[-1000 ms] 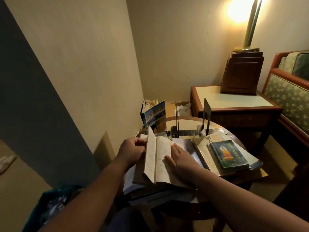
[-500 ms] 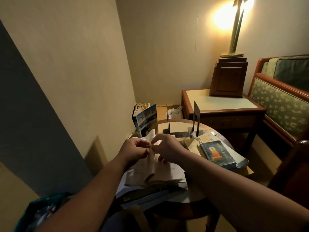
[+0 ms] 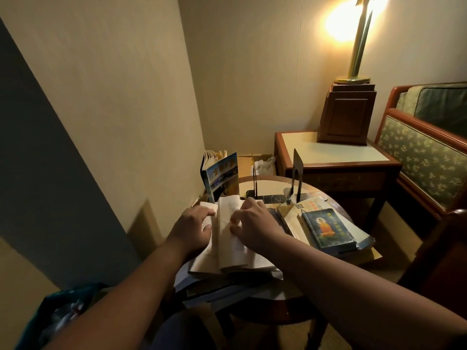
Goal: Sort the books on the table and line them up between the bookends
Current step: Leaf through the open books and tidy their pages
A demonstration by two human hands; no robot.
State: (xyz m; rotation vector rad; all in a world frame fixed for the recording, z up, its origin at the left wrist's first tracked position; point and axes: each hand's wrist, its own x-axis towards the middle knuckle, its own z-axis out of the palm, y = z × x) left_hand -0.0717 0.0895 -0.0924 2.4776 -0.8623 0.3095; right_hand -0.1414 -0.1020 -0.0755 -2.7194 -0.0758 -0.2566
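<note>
An open book (image 3: pixel 228 248) with pale pages lies on a pile of papers at the near side of the small round table (image 3: pixel 275 183). My left hand (image 3: pixel 193 227) holds its left pages. My right hand (image 3: pixel 252 222) pinches a raised leaf near the middle. Two dark metal bookends stand at the back, a thin one (image 3: pixel 254 184) and a taller one (image 3: pixel 297 170). A blue-covered book (image 3: pixel 222 176) stands half open to the left of them. At the right lies a stack topped by a small dark book (image 3: pixel 328 229) with an orange figure on its cover.
A wooden side table (image 3: pixel 336 155) with a dark wooden box (image 3: pixel 345 114) and a lit brass lamp (image 3: pixel 358 39) stands behind. A patterned armchair (image 3: pixel 424 152) is at the right. The wall runs close along the left. A white bag (image 3: pixel 264 165) lies on the floor beyond.
My right hand lifted off the flat page and came to the book's middle, where it now pinches a leaf. The left hand stayed on the left pages. The view shifted slightly.
</note>
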